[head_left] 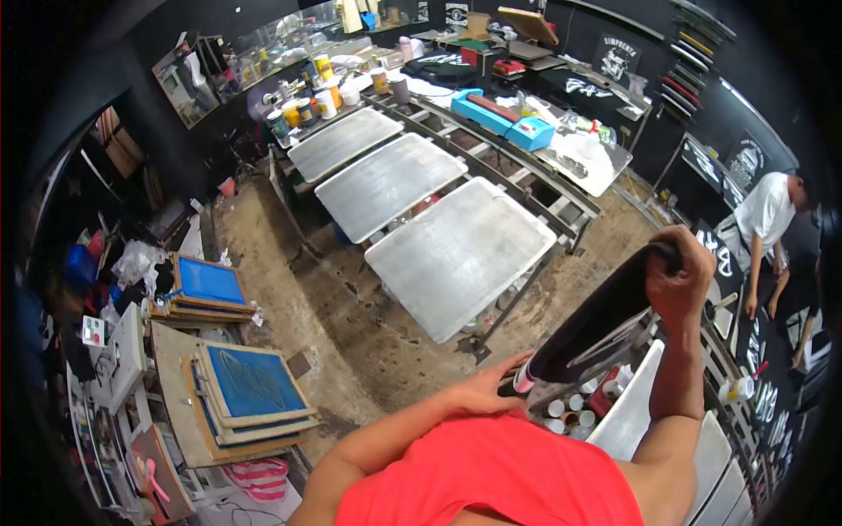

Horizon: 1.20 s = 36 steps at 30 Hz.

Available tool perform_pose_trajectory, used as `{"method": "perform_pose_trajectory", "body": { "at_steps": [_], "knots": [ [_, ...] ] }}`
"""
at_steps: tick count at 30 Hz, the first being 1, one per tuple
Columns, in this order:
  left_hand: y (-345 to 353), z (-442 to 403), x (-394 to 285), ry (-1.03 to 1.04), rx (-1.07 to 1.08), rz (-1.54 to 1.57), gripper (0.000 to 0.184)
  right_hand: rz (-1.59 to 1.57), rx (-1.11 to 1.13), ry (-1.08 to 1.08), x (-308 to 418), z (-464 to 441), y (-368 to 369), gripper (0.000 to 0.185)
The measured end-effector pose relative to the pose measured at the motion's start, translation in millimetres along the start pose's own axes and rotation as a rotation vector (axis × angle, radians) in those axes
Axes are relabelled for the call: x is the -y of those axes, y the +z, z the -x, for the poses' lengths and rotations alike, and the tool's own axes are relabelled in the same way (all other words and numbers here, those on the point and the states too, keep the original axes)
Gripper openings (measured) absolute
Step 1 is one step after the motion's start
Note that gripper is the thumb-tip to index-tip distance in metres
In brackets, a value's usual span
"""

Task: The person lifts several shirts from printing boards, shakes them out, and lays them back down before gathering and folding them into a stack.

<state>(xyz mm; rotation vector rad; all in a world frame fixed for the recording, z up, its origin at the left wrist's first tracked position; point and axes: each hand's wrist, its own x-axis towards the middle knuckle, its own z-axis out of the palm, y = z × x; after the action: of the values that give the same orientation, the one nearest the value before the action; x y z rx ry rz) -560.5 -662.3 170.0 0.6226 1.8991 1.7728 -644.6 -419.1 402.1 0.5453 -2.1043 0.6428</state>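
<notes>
A black piece of fabric (599, 317), which looks like a folded shirt with a pale print along its lower edge, stretches between my hands. My right hand (682, 276) is raised and closed round its upper end. Lower down, close to my red top, my left hand (493, 384) is closed on the other end, where a pinkish-white bit shows. Part of the left fingers is hidden behind the cloth. Below the cloth are several small jars (574, 403) and a metal print board (627, 399).
Across the aisle stand three grey flat boards (465, 254) on a metal frame. Paint containers (326, 103) and a blue machine (502, 119) sit behind them. Blue-meshed screens (254, 381) are stacked at left. At right, a person in a white shirt (761, 215) bends over black printed fabric.
</notes>
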Motion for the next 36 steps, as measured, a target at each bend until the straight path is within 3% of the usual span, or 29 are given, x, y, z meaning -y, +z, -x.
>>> {"method": "perform_pose_trajectory", "body": {
  "at_steps": [1,3,4,5,7,11,15,17,19,21,24,27,29,31,34,36],
  "knots": [
    [-10.5,-11.3,18.4,-0.001,0.003,-0.004,0.086,0.000,-0.005,0.003,2.1,-8.3,10.6,0.016],
    [-36.8,-28.5,37.6,-0.038,-0.148,-0.303,0.045,-0.061,0.033,-0.040,6.6,-19.4,29.8,0.016],
    [-46.1,-32.9,37.7,0.049,-0.278,-0.370,0.028,-0.031,0.029,-0.035,7.9,-22.7,35.9,0.016],
    [-62.1,-37.0,36.6,-0.086,-0.231,-0.425,0.029,-0.015,0.010,-0.001,10.3,-24.8,39.5,0.017],
    [-91.8,-48.8,57.5,0.080,-0.229,-0.305,0.034,0.023,-0.053,0.073,5.5,-24.7,39.8,0.017],
    [-139.7,-62.7,39.2,0.073,-0.156,-0.275,0.036,0.071,-0.162,0.332,-28.5,-4.0,14.2,0.018],
    [-171.7,-106.6,41.9,0.081,-0.108,-0.410,0.035,0.186,-0.132,0.506,-54.1,41.0,-1.1,0.017],
    [-177.8,-137.8,45.8,0.085,-0.097,-0.393,0.036,0.158,-0.171,0.725,-91.3,82.6,-2.6,0.017],
    [-178.3,-170.8,41.8,0.017,-0.095,-0.391,0.036,0.180,-0.182,0.792,-127.1,118.9,1.5,0.018],
    [-170.4,-211.4,47.2,-0.015,-0.062,-0.404,0.036,0.242,-0.112,0.996,-171.0,157.9,2.7,0.021],
    [-139.1,-280.5,31.6,-0.145,-0.097,-0.285,0.032,0.204,-0.104,1.149,-237.8,205.5,11.7,0.027],
    [-103.3,-351.3,25.4,-0.132,-0.078,-0.284,0.032,0.219,-0.054,1.264,-304.0,266.7,23.1,0.028],
    [-75.8,-399.7,30.1,-0.107,-0.084,-0.259,0.034,-0.037,-0.186,1.388,-315.7,237.2,32.5,0.019],
    [-55.1,-439.5,22.4,-0.085,-0.098,-0.234,0.035,-0.140,-0.161,1.516,-340.2,219.8,37.7,0.017],
    [-32.2,-497.7,-3.4,0.051,-0.139,-0.225,0.035,-0.255,-0.231,1.411,-391.8,213.6,53.8,0.016],
    [-22.4,-535.4,-15.2,0.113,-0.176,-0.219,0.037,-0.435,-0.323,1.511,-423.0,197.3,55.4,0.018]
  ]
}}
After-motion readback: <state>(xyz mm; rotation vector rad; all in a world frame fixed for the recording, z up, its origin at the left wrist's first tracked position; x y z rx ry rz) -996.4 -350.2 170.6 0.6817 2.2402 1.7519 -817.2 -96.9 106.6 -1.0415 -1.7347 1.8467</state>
